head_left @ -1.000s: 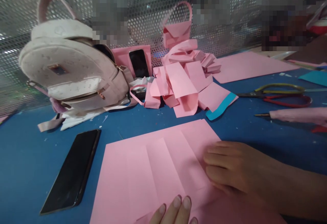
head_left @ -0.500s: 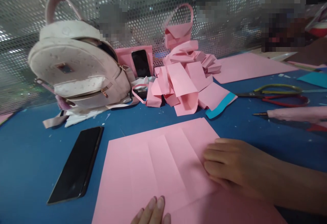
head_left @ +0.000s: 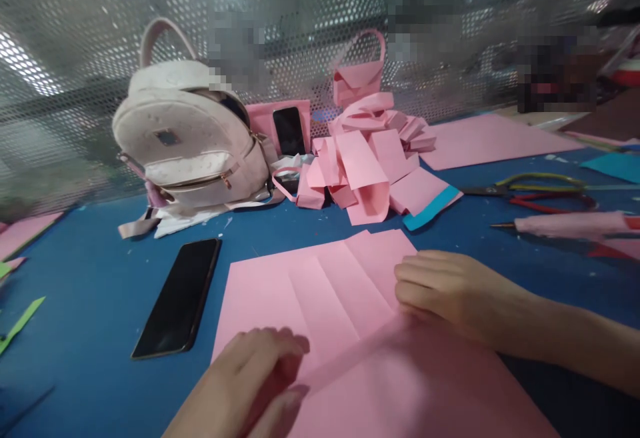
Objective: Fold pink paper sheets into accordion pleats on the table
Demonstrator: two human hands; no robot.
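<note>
A large sheet of pink paper (head_left: 270, 291) with several long parallel creases lies in front of me, with a pink flap folded over its near part. My right hand (head_left: 445, 295) is closed at the right side of the paper, its curled fingers together on the fold; the thumb is hidden. My left hand (head_left: 245, 378) is over the near left part of the sheet, fingers bent and the thumb apart from them. Nothing shows between them. Whether the left fingertips touch the paper I cannot tell.
A phone (head_left: 177, 298) lies left of the paper. Behind stand a pale backpack (head_left: 200, 138), a second phone (head_left: 289, 131) and a heap of folded pink paper pieces (head_left: 360, 158). Scissors (head_left: 540, 188) and a pink-wrapped pointed tool (head_left: 570, 223) lie right.
My left hand has come further into view, rising off its flat fingertips to a bent pose. The near flap now covers more of the creased sheet. The view has shifted left.
</note>
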